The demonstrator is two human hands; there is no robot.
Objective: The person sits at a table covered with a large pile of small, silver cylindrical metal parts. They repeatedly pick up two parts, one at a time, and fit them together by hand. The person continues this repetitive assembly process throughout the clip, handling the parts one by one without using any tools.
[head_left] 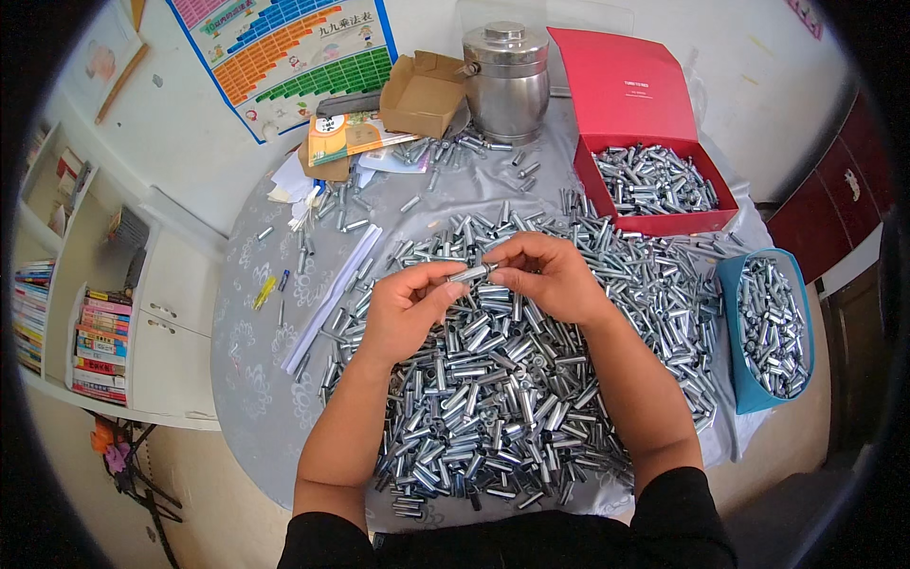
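Observation:
Between both hands, above a large heap of metal parts, is a short shiny metal sleeve (471,274) lying nearly level. My left hand (409,305) pinches its left end between thumb and fingers. At its other end, my right hand (552,277) is closed, with thumb and forefinger around a narrower tip; whether a bolt sits inside I cannot tell. Under my forearms, loose metal sleeves (493,408) cover the near middle of the table. Longer, thinner bolts (645,284) spread to the right of my right hand.
A red open box (654,223) full of bolts stands far right, with a blue fabric bin (755,398) of metal parts nearer. A steel pot (507,90), a small cardboard box (422,95) and booklets (341,137) sit at the back. Folded white paper (332,299) and a yellow tool (264,292) lie left.

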